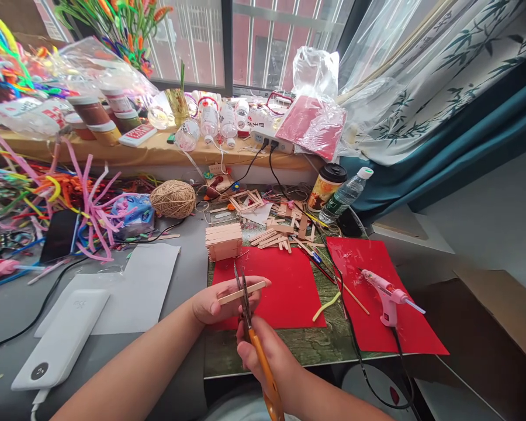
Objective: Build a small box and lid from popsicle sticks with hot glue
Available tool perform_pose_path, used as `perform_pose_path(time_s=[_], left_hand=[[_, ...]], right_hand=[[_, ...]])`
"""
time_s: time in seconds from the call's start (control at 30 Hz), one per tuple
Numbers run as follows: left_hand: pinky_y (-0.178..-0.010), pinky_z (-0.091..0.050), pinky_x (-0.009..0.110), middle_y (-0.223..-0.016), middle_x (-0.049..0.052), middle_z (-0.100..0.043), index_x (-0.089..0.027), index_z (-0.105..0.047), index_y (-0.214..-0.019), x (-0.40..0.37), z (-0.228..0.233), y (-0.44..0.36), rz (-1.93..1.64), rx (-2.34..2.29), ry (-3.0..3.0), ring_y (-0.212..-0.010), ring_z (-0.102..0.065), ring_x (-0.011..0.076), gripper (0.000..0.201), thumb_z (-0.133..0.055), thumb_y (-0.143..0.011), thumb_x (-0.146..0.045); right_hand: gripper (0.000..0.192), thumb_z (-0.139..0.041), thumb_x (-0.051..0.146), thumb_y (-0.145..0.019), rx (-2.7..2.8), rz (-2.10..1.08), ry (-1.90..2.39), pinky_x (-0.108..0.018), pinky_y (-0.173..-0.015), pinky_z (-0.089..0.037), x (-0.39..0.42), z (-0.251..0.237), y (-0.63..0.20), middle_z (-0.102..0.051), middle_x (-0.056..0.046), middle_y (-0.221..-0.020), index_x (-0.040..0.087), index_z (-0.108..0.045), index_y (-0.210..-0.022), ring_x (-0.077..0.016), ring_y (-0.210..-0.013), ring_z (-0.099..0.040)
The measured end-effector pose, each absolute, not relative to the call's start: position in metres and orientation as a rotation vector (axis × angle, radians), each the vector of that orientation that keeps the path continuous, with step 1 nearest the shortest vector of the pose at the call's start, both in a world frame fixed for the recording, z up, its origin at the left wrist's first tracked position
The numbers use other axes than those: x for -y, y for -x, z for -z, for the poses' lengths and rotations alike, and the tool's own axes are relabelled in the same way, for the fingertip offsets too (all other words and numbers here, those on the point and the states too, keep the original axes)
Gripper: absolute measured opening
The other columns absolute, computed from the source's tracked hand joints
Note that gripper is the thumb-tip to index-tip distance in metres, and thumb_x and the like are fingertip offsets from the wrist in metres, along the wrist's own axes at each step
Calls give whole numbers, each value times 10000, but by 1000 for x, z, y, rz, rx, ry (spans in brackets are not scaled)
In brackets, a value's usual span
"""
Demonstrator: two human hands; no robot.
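Right now my left hand [213, 304] pinches a wooden stick [242, 292], holding it almost level over the near edge of a red sheet [289, 292]. My right hand [267, 356] is closed around the orange handles of a pair of scissors [249, 327], and the thin blades point up and away from me, crossing the stick near its middle; the blades look only slightly parted, with the stick between them. Both hands hover just above a green cutting mat [324, 339] that lies under the red sheet. Just beyond the sheet stands a small block made of stacked sticks [223, 241], and a loose heap of more sticks [280, 234] lies beside it to the right. A second red sheet [377, 327] lies further right, with a pink glue gun [388, 295] resting on it, its cord trailing toward me. A short yellow pipe cleaner [326, 306] lies on the mat between the two sheets. To my left sit a white power bank [61, 342] and some white paper [144, 280], with a ball of twine [173, 199] and a tangle of coloured pipe cleaners [83, 204] behind them. A water bottle [346, 196] and a lidded cup [326, 186] stand at the back right, near the curtain.
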State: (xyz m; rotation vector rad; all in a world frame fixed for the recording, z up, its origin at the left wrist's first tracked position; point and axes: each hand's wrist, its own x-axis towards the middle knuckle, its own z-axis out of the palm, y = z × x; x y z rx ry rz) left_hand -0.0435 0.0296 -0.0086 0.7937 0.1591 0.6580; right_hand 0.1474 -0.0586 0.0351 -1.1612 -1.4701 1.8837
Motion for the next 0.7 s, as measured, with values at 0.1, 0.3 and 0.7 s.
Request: perform_pose_path(time_s=[0.1, 0.3, 0.7], left_hand=[[-703, -322, 252, -1033, 64, -478, -183, -547, -1472, -29, 4, 43, -661, -212, -734, -809, -399, 146, 1096, -945, -541, -603], [-996, -382, 344, -1403, 165, -525, -172, -588, -1434, -28, 2, 39, -754, -267, -784, -1221, -493, 288, 933, -877, -663, -611], [-1121, -341, 441, -1548, 211, -489, -178, -561, -1464, -27, -3, 38, -804, -218, -797, -1403, -462, 358, 859, -823, -749, -577]], right_hand=[[239, -625, 379, -886, 1325, -1953, 1139, -353, -746, -486, 54, -33, -143, -557, -15, -890, 197, -532, -1011, -177, -760, -575], [218, -629, 276, -731, 1165, -1997, 1196, -369, -774, -523, 43, -32, -138, -612, -23, -832, 183, -559, -915, -194, -763, -622], [165, -566, 341, -807, 1251, -1898, 1138, -295, -585, -463, 45, -3, -136, -511, 36, -641, 197, -552, -887, -143, -560, -517]])
